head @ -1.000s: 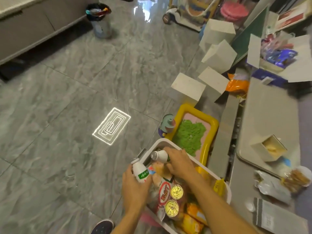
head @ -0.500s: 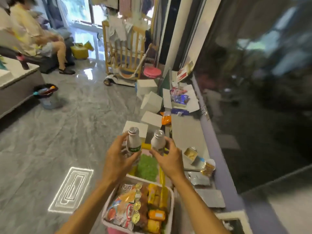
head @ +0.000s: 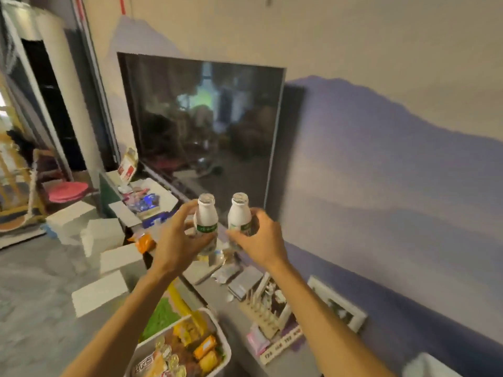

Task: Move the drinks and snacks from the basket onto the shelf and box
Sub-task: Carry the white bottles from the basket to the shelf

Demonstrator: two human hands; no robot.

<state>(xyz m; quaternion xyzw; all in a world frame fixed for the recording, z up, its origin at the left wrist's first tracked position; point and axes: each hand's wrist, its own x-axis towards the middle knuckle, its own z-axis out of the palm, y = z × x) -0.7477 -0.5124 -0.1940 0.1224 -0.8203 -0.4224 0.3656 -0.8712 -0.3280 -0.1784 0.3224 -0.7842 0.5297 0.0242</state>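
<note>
My left hand (head: 179, 240) grips a white drink bottle (head: 206, 217) with a green label and a silver cap. My right hand (head: 261, 240) grips a second, matching white bottle (head: 239, 214). Both bottles are upright, side by side, held in the air over the grey shelf (head: 231, 306) in front of the TV. The white basket (head: 223, 346) sits low at the bottom centre, holding several orange and yellow snack packs. An open white box (head: 163, 195) with snack packets stands farther left on the shelf.
A large dark TV (head: 201, 126) stands behind the bottles. Wrappers, a grey pouch (head: 245, 280), a small rack and a photo frame (head: 336, 306) lie on the shelf. White blocks (head: 100, 235) sit on the floor at left, beside a yellow tray with green sand (head: 160, 317).
Both hands have lifted the two bottles out of the basket and carried them up and forward over the shelf. My view has swung up from the floor to the TV and wall.
</note>
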